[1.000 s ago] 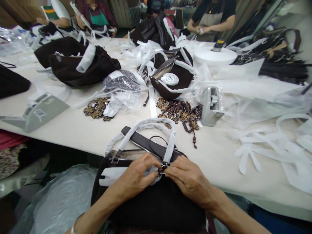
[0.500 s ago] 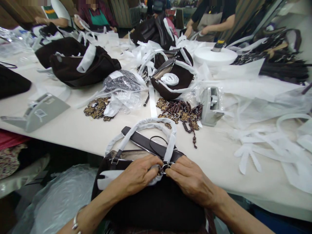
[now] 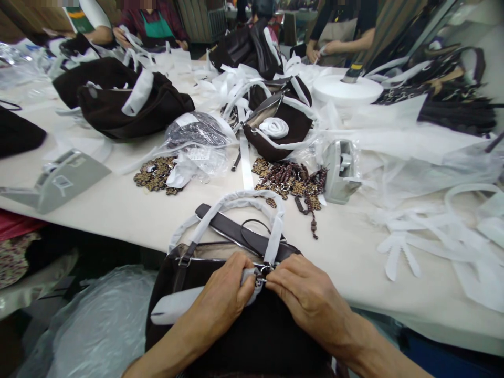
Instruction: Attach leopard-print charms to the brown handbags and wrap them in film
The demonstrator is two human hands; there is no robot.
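no readable text, labels on the plastic bag (image 3: 199,131) and tape dispenser (image 3: 59,181) too blurred

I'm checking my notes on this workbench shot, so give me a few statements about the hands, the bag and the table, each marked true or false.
1. Both hands, the left hand and right hand, meet at the metal ring on the dark brown bag. True.
2. The bag's handles are wrapped in white. True.
3. The left hand is empty. False: it grips a white strip.
4. The grey tape dispenser lies in the person's lap. False: it stands on the table.
5. Leopard-print charms lie on the table beyond the bag. True.
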